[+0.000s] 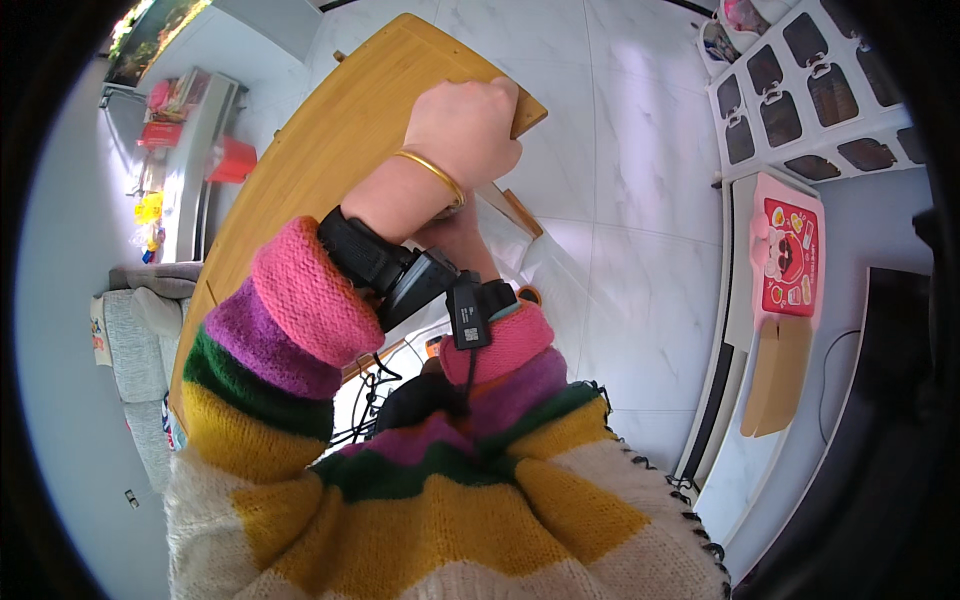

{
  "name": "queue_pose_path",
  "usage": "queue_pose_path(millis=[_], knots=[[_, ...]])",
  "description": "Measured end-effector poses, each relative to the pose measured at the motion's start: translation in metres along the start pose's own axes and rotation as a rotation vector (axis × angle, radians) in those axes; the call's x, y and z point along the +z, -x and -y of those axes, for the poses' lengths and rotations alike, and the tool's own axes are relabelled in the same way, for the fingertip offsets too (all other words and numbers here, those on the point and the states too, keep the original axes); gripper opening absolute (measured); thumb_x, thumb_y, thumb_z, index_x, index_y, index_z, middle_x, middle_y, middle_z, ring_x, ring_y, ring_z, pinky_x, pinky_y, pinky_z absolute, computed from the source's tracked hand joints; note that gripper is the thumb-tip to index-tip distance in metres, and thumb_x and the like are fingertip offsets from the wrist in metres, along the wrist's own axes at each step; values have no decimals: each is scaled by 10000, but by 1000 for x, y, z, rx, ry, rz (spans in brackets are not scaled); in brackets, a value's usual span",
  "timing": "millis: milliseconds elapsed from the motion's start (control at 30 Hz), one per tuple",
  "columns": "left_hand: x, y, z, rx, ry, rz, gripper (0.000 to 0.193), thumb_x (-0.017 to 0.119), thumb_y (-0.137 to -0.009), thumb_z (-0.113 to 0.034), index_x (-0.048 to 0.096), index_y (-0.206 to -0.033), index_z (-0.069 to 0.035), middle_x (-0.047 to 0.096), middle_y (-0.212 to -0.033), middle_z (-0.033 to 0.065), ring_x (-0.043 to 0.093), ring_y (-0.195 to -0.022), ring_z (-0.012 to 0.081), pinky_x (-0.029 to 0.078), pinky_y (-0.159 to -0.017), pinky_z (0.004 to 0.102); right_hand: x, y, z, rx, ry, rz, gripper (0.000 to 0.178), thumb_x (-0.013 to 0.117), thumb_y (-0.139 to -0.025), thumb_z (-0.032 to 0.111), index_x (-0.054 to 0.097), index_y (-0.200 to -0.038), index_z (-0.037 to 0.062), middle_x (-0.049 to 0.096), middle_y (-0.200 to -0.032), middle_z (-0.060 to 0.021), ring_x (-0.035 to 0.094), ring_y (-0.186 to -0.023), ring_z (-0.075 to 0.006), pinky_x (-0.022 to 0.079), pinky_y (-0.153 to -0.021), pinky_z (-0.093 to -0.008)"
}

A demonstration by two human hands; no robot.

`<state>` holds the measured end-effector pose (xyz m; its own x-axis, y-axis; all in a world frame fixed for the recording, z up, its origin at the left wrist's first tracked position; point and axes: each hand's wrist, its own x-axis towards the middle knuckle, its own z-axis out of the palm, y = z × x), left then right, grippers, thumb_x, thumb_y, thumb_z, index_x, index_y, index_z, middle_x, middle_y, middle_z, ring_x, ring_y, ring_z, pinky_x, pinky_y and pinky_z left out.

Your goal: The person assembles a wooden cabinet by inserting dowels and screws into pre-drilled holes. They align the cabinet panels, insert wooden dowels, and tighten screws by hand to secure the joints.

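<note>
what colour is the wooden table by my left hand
The wooden table is a warm honey-yellow, best seen in the head view.

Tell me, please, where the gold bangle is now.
In the head view, the gold bangle is above and left of centre, between the left hand and the black wrist strap.

Lone head-worn fisheye, left of its pair, looking steeply down from above the wearer's striped sleeves [300,290], sleeves close in, wooden counter [340,115] and tiled floor [645,310] farther off, straight edges bowing toward the rim.
</note>
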<state>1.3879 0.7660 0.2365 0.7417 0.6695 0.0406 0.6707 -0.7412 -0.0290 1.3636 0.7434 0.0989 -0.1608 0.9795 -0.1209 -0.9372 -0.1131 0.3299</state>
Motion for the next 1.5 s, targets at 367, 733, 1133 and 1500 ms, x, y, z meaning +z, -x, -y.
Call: queue_pose_path(millis=[367, 733, 1133, 1500], knots=[[2, -3, 5, 48, -9, -76, 339, 648, -662, -217, 556, -950, -63, 608, -754, 149, 585, -772, 330, 482, -664, 405, -22, -5, 21, 128, -33, 273, 497, 467, -827, 527, 516, -1116, 125, 592, -1025, -20, 580, -941, -199, 492, -787, -357], [-17, 123, 49, -48, 209, -144, 547, 686, -631, -138, 503, -1142, -68, 470, -1083, 131, 472, -1018, 310, 419, -860, 370, -3, 39, 69, 391, 295, -265, 324, 586, -800, 442, 512, -795, 127, 413, -615, 35, 324, -466, -73, 268, -412, -205], [-18, 271, 81, -364, 409, -273, 496, 644, -645, -64, 513, -1123, -42, 472, -1124, 153, 442, -1084, 342, 382, -920, 414, 33, 47, 111, 521, 1095, -514, 432, 474, -846, 445, 498, -743, 25, 354, -489, 0, 341, -424, -83, 272, -385, -215], [-13, 322, 83, -287, 824, -423, 193, 602, -732, -59, 607, -919, -9, 612, -909, 134, 570, -894, 305, 458, -780, 368, 61, 81, 88, 181, 1473, -803, 283, 500, -799, 352, 542, -837, 75, 513, -769, -40, 475, -609, -164, 423, -540, -320]])
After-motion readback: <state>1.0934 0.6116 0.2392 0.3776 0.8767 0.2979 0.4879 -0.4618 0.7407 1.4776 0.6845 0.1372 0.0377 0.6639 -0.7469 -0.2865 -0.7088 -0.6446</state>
